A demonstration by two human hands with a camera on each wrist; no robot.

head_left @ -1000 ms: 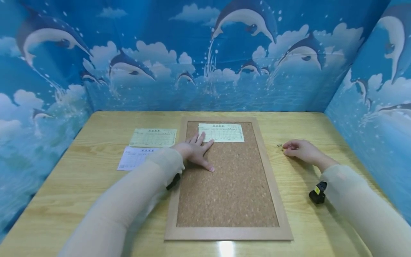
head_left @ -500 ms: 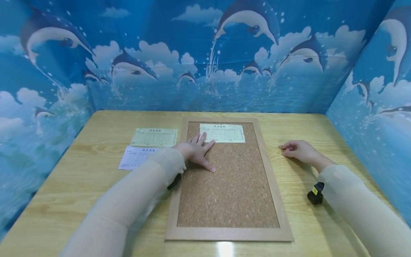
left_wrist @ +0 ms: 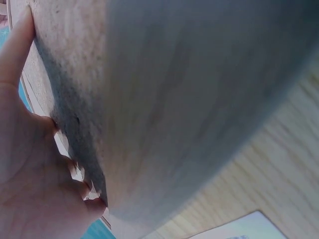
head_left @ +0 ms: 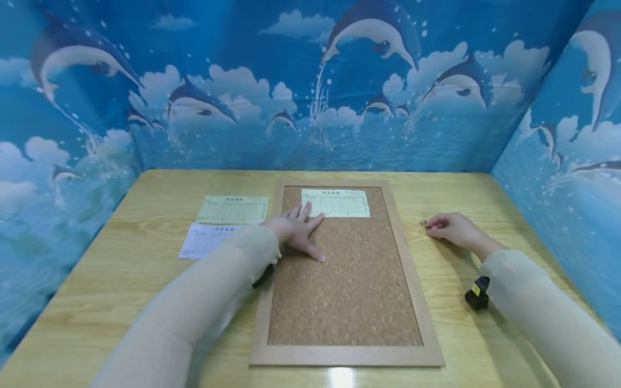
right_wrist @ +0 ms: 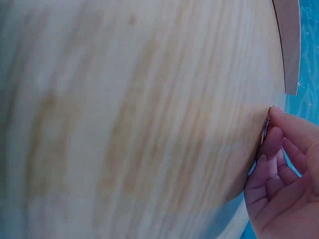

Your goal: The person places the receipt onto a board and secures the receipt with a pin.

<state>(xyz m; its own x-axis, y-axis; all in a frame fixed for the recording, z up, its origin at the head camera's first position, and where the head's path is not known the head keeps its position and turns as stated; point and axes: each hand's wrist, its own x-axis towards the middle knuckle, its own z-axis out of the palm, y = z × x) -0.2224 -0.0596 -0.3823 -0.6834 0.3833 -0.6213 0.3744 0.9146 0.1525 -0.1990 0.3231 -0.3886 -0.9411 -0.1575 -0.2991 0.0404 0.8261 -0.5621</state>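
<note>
My left hand (head_left: 302, 231) rests palm down on a wood-framed cork board (head_left: 346, 291), fingers spread. Its fingertips reach the lower left corner of a pale green printed form (head_left: 337, 205) near the board's top. In the left wrist view the thumb (left_wrist: 17, 47) lies along the cork. To the right of the board, my right hand (head_left: 451, 226) is low over the table, its thumb and forefinger pinching at small shiny metal thumbtacks (head_left: 423, 222). In the right wrist view a tiny glint of metal (right_wrist: 267, 119) shows between those fingertips; most of it is hidden.
Left of the board lie another green form (head_left: 233, 209) and a white form (head_left: 204, 240), partly covered by the left sleeve. The wooden table (head_left: 131, 258) is bordered at the back and sides by blue dolphin-print cloth (head_left: 252, 140).
The right hand has shifted slightly left, its fingertips coming onto the small metal thumbtacks. The left hand stays where it was on the board.
</note>
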